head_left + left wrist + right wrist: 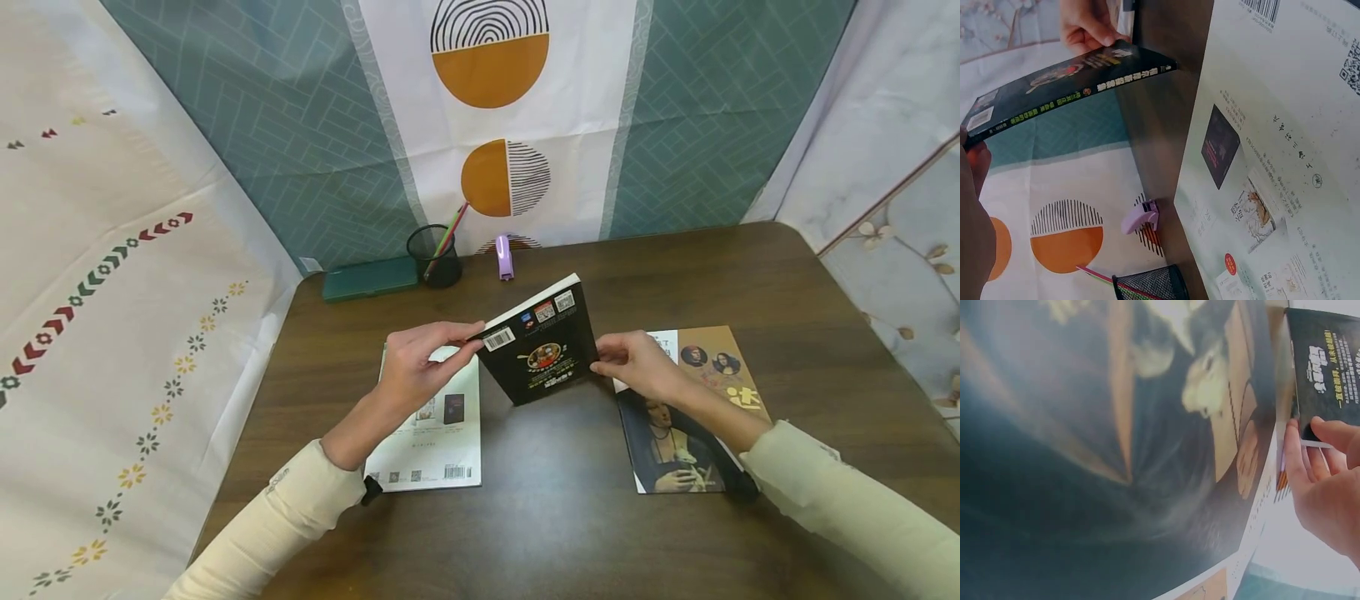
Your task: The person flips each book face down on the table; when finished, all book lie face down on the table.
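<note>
A black book (542, 346) with white barcode and QR labels is held tilted over the middle of the table. My left hand (420, 360) pinches its upper left corner between thumb and fingers. At the lower right edge, my right hand (637, 362) pinches it as well, thumb on the cover in the right wrist view. The spine with green and white lettering faces the left wrist camera. Under my left forearm lies a pale green book (431, 446), back cover up. A book with a painted portrait (675, 442) lies beneath my right forearm.
Along the table's back edge stand a green case (371, 278), a black mesh pen cup (442, 262) with colored pencils, and a purple stapler (504, 257). Patterned cloth (300, 142) hangs behind the brown table (525, 525).
</note>
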{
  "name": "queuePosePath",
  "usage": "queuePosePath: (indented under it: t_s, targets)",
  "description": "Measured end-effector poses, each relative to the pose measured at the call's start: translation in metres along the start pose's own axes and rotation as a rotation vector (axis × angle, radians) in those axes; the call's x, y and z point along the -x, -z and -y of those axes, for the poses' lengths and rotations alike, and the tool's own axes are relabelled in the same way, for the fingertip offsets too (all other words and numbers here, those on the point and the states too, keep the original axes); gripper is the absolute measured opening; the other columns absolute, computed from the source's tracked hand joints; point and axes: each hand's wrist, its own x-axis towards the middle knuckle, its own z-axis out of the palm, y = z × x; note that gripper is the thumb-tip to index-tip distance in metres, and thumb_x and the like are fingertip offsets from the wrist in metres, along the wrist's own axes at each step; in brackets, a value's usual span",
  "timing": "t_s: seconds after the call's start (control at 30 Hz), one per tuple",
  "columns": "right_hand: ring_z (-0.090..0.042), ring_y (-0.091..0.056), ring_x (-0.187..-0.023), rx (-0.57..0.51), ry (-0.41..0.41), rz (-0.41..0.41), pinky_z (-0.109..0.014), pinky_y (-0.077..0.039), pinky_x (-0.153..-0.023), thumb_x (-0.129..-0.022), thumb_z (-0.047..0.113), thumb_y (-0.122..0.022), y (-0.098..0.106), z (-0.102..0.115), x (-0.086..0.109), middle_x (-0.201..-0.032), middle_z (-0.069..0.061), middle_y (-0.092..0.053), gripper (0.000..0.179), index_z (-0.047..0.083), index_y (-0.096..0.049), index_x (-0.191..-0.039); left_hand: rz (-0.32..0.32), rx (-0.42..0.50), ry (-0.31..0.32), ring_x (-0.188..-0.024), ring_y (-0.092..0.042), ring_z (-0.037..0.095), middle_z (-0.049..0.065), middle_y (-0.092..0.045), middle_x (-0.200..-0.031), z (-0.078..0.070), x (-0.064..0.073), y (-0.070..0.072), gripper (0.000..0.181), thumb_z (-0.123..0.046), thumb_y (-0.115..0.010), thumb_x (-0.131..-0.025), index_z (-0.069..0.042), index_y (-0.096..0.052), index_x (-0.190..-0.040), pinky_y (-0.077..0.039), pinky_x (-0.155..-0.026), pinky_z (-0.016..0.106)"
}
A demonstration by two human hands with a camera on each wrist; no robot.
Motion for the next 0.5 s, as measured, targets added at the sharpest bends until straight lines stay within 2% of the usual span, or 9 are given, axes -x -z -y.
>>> queuePosePath:
  t_s: [0.1, 0.27, 0.37, 0.5]
  targets:
    - [-0.026, -0.075, -0.09, -0.038, -0.052, -0.054, -0.025, -0.058, -0.076, -0.094, 0.0, -0.079, 0.002, 0.003, 0.001, -0.097, -0.01, -0.077, 0.01, -0.001, -0.077, -0.105, -0.015, -0.008, 0.016, -0.089, -0.08, 0.022, 0.008, -0.081, -0.105, -0.001, 0.001, 0.002, 0.028, 0.006, -0.087, -0.082, -0.001, -0.081, -0.109, -0.063, -0.076, 0.032]
    - [-0.028, -0.077, -0.093, -0.125, -0.097, -0.108, -0.023, -0.06, -0.077, -0.095, 0.0, -0.078, 0.008, 0.009, 0.003, -0.102, -0.018, -0.077, 0.021, -0.007, -0.075, -0.115, -0.01, -0.021, 0.093, -0.085, -0.079, 0.021, 0.009, -0.081, -0.102, -0.003, 0.002, 0.007, 0.024, 0.006, -0.086, -0.084, -0.002, -0.08, -0.105, -0.064, -0.074, 0.033]
    - [-0.023, -0.077, -0.092, -0.153, -0.132, -0.134, -0.027, -0.061, -0.077, -0.096, 0.003, -0.078, 0.015, 0.014, 0.003, -0.105, -0.02, -0.078, 0.025, -0.006, -0.075, -0.119, 0.012, -0.031, 0.141, -0.083, -0.079, 0.019, 0.007, -0.081, -0.102, -0.004, 0.003, 0.011, 0.025, 0.004, -0.086, -0.086, -0.003, -0.078, -0.109, -0.064, -0.074, 0.032]
    - [-0.009, -0.076, -0.09, -0.161, -0.171, -0.178, -0.029, -0.062, -0.077, -0.097, 0.009, -0.08, 0.026, 0.022, 0.0, -0.11, -0.019, -0.078, 0.029, -0.003, -0.076, -0.123, 0.021, -0.045, 0.191, -0.081, -0.078, 0.017, 0.006, -0.081, -0.102, -0.005, 0.005, 0.016, 0.024, 0.003, -0.085, -0.088, -0.003, -0.077, -0.11, -0.063, -0.075, 0.029]
